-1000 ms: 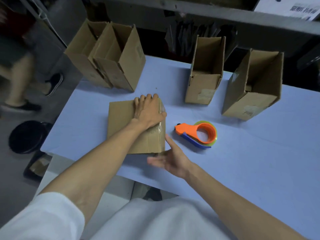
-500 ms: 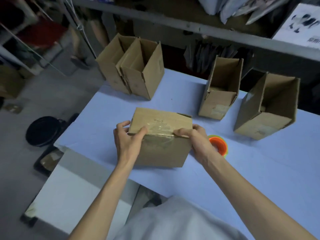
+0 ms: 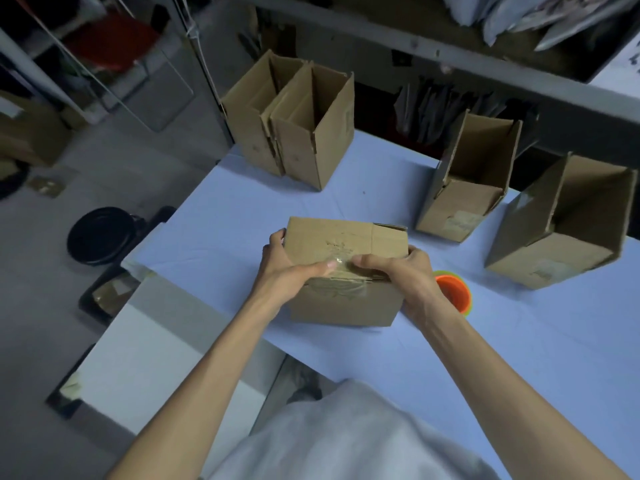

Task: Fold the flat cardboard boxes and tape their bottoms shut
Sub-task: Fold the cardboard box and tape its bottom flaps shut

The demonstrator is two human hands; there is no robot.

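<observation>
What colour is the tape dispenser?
Orange with a yellow-green edge. Head view: tape dispenser partly behind the right hand gripping the box.

A pale blue surface [image 3: 346, 202] carries a taped cardboard box [image 3: 346, 303] near its front edge, and everything else on it lies around that box. Just beside the box on the right is an orange tape dispenser [image 3: 453, 292], partly hidden. Behind the box and to the left, two open cardboard boxes [image 3: 311, 150] stand touching side by side at the far edge, while behind it to the right sits a third open box [image 3: 460, 209], with a fourth open box [image 3: 554, 251] farther right.
</observation>
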